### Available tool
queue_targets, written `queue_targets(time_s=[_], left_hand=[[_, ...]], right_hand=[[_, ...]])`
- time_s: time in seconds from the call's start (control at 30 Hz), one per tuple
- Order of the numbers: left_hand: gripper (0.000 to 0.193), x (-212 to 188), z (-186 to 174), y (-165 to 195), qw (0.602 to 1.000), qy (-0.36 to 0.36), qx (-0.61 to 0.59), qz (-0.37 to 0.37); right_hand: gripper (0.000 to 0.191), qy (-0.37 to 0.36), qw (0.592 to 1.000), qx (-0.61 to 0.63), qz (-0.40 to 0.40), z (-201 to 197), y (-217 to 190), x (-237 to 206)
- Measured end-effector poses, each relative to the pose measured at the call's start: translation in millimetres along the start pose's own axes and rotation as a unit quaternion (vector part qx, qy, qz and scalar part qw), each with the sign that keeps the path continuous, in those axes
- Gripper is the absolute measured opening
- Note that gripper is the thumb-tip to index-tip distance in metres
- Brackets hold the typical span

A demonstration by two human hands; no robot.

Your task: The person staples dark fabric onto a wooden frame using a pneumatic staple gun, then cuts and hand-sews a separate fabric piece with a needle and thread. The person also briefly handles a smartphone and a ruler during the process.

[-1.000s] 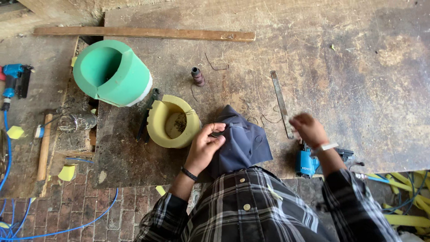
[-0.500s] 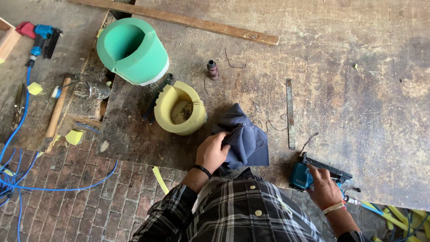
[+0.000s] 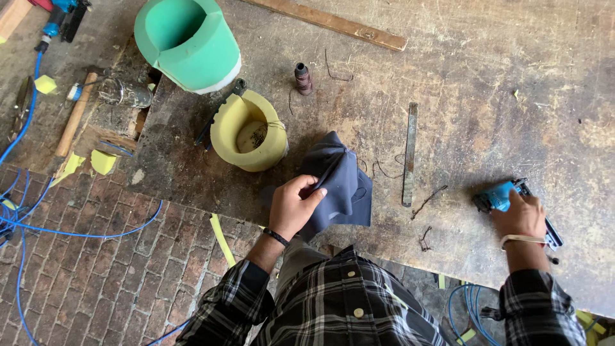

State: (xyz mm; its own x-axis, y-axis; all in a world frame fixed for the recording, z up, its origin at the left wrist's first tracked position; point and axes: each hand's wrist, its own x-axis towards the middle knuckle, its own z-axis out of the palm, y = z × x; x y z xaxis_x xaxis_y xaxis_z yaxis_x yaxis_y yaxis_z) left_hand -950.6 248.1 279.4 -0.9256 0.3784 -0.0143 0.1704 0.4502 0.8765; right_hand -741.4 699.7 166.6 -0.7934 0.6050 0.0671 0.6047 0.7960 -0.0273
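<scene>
Hands divide the work at the bench's (image 3: 487, 77) near edge: left hand (image 3: 291, 208) pinches the dark cloth (image 3: 343, 186) beside the yellow ring (image 3: 250, 131), right hand (image 3: 522, 214) closes over the blue stapler (image 3: 496, 197); cloth should be held taut before stapling.

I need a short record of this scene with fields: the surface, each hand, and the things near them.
surface: worn wooden table
left hand: pinches dark blue cloth on the table
right hand: rests on blue power tool
near cloth: yellow foam ring, flat metal strip
farther back: green foam cylinder, thread spool, wooden slat
floor, left: hammer, blue hose
</scene>
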Motion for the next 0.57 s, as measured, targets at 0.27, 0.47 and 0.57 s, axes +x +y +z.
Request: queue_targets(time_s=[0.27, 0.47, 0.57], left_hand=[[0.058, 12.4, 60.1, 53.4, 0.938, -0.196, -0.284, 0.016], [0.062, -10.6, 43.5, -22.4, 0.977, -0.100, 0.032, 0.187], [0.096, -15.1, 83.2, -76.1, 0.983, -0.025, 0.139, 0.121]], right_hand=[[0.107, -0.142, 0.790, 0.540, -0.252, -114.8, -228.5, -56.7], [0.053, -0.108, 0.567, 0.816, 0.038, -120.0, -213.6, -24.2], [0.049, -0.168, 0.332, 0.920, 0.122, -123.3, -180.0, -16.1]])
